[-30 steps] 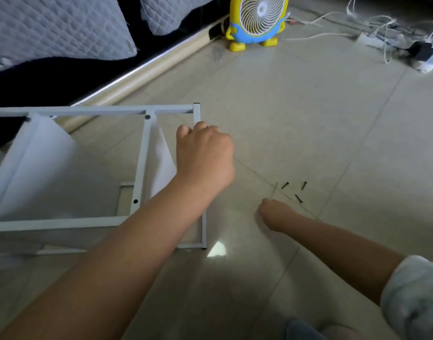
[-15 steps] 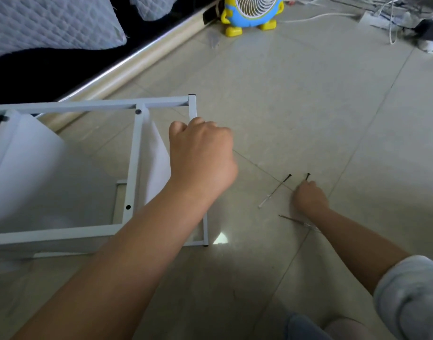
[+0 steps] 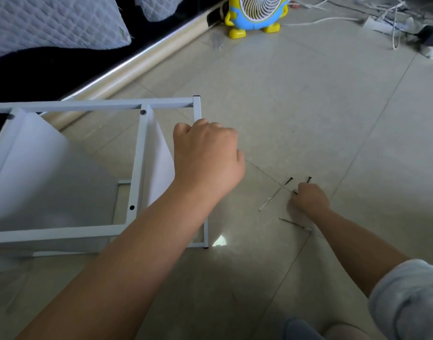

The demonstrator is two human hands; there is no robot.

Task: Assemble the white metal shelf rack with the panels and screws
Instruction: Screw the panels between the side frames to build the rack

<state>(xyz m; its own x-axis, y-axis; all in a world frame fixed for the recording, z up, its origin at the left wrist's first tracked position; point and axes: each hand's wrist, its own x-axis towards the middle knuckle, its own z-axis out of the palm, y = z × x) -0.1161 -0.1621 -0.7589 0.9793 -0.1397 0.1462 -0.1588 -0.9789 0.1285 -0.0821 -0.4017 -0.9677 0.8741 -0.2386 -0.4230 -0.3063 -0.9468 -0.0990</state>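
Observation:
The white metal rack frame (image 3: 137, 168) lies on its side on the tiled floor at the left, with white panels (image 3: 39, 173) fitted inside it. My left hand (image 3: 205, 155) grips the frame's upright end bar from above, fingers curled round it. My right hand (image 3: 308, 198) rests on the floor to the right among the long black-headed screws (image 3: 276, 193), its fingers curled and pinching one screw whose dark head shows at the fingertips. Another screw head (image 3: 309, 179) lies just beyond the hand, and a third screw (image 3: 294, 222) lies close beside the wrist.
A bed edge with a quilted cover (image 3: 51, 23) runs along the back left. A yellow and blue desk fan (image 3: 256, 13) stands on the floor at the back. A power strip with cables (image 3: 387, 23) lies at the back right.
My right hand has moved forward and to the right across the floor to the screws and closed its fingers on one. My left hand has kept its hold on the frame bar.

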